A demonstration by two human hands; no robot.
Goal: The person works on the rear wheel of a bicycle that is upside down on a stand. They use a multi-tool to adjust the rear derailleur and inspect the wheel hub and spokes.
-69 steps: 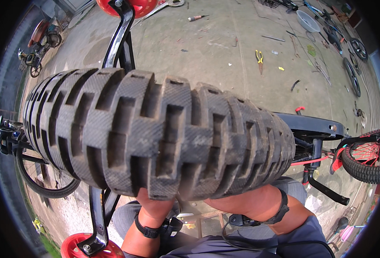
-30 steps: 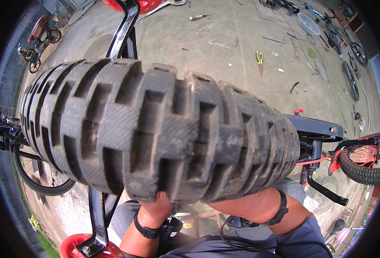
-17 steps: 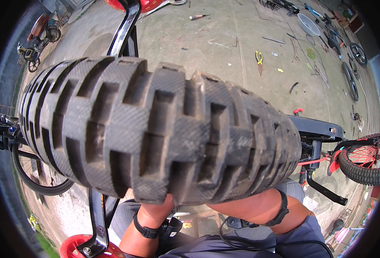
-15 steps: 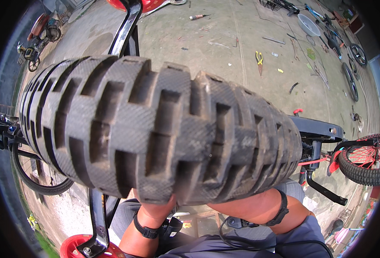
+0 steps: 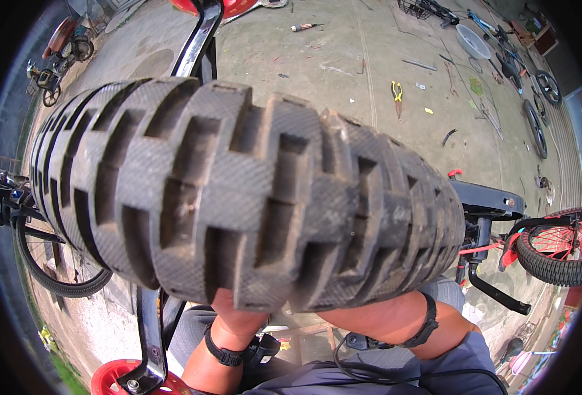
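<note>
A large knobby black tyre [image 5: 245,184] fills the middle of the view. My left hand [image 5: 238,309] touches it from below, fingers hidden behind the tread. My right hand [image 5: 343,316] reaches under its right part, fingers likewise out of sight. Metal brackets [image 5: 149,329] with red small wheels [image 5: 113,372] stick out above and below the tyre. A black frame bar [image 5: 488,197] and a bent black crank arm [image 5: 498,296] lie to its right.
Yellow-handled pliers [image 5: 397,95], a screwdriver [image 5: 304,27], scattered tools and a white basin [image 5: 472,41] are on the concrete floor. Bicycles stand at the left [image 5: 54,283] and right [image 5: 554,257], others at the back right, and a two-wheeled vehicle [image 5: 60,66] at the back left.
The tread blocks have shifted rightward along the tyre as it turns, and its upper edge sits higher in view. My forearms have moved little.
</note>
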